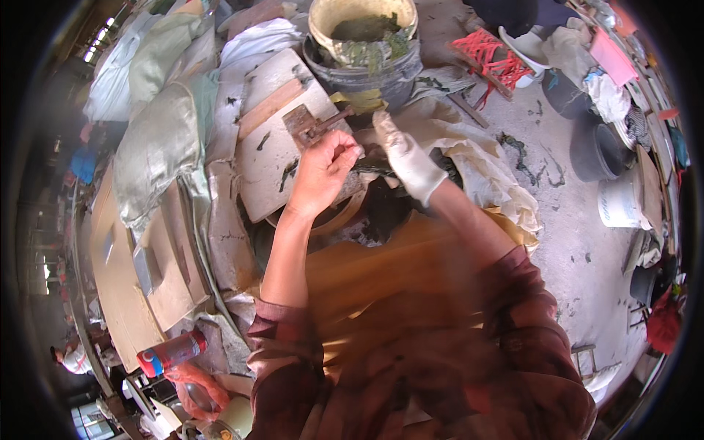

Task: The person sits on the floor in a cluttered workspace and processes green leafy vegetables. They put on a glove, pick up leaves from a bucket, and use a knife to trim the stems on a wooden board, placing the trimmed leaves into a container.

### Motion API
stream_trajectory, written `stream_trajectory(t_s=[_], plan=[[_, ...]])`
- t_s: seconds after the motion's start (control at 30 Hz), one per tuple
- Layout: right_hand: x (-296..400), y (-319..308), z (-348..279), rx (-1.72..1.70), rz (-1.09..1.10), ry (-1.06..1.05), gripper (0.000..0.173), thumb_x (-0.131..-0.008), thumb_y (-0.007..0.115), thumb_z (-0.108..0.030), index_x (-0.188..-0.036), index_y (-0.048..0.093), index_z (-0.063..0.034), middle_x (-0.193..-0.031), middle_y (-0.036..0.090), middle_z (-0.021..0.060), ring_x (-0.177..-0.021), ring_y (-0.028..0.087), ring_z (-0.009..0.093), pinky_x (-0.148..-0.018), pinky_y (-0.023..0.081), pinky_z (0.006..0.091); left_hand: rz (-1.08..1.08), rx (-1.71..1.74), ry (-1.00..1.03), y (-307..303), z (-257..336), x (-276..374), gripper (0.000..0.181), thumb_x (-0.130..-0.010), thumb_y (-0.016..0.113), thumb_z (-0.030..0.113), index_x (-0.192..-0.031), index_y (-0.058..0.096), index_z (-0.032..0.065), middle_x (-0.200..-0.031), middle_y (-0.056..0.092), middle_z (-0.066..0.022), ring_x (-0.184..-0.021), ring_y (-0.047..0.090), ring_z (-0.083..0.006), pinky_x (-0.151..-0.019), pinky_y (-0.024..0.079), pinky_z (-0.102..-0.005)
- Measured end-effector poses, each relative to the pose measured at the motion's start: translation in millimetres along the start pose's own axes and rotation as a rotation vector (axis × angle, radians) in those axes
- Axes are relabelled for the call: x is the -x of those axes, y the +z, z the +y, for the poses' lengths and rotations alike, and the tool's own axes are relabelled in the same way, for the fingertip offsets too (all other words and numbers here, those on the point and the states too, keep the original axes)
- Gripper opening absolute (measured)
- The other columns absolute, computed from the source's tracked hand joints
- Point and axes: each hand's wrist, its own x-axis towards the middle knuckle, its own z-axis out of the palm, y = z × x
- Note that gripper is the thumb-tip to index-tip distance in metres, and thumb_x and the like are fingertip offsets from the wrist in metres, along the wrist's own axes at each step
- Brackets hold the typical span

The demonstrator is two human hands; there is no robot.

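My bare left hand [326, 170] is curled, thumb against the bent fingers, beside a rusty metal fixture [306, 130] on a pale board [261, 179]; whether something small is in its fingers, I cannot tell. A rusty bolt-like rod [336, 117] sticks out of the fixture. My right hand [406, 159], in a soiled white glove, is raised to the right of it, slightly blurred, its fingers extended together; its palm side is hidden. Dark wet strands [379, 165] lie between the hands. Beyond them, a cream bucket [352, 52] with dark green seaweed-like matter sits in a dark bucket [366, 82].
Crumpled plastic sheeting [489, 165] lies at my right. Stuffed woven sacks [159, 148] and cardboard [126, 275] are at the left, with a red bottle [171, 353] below. Dark tubs [597, 153] line the right side. A person [77, 358] is far off at lower left.
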Motion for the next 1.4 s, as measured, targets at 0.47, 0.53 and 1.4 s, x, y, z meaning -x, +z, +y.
stream_trajectory(t_s=[0.47, 0.53, 1.4], plan=[[31, -14, -105, 0.227, -0.705, 0.308, 0.025, -0.089, 0.063, -0.022, -0.103, 0.067, -0.0018, -0.077, 0.063, -0.0003, -0.056, 0.05, 0.004, -0.05, 0.043, 0.0192, 0.265, -0.038, 0.139, -33, -4, 3, 0.005, -0.092, 0.059, 0.005, -0.093, 0.064, 0.0039, -0.078, 0.054, 0.0056, -0.073, 0.044, -0.0043, -0.068, 0.039, -0.0189], [33, -21, -122, 0.207, -0.656, 0.427, 0.025, -0.09, 0.062, -0.021, -0.106, 0.066, -0.0018, -0.076, 0.062, -0.0008, -0.054, 0.049, 0.003, -0.048, 0.042, 0.0175, 0.241, 0.021, 0.067, -38, -4, 7, 0.012, -0.092, 0.058, 0.004, -0.099, 0.067, 0.0057, -0.087, 0.063, 0.0022, -0.081, 0.053, -0.0062, -0.076, 0.044, -0.0213], [38, 10, -79, 0.035, -0.218, 0.065, 0.028, -0.098, 0.049, -0.026, -0.084, 0.063, -0.006, -0.06, 0.061, 0.0038, -0.041, 0.05, 0.01, -0.039, 0.036, 0.0251, 0.437, -0.786, 0.431, 4, 8, 17, 0.01, -0.07, 0.075, 0.011, -0.071, 0.066, 0.0056, -0.094, 0.066, -0.0019, -0.061, 0.064, -0.0158, -0.054, 0.051, -0.0281]])
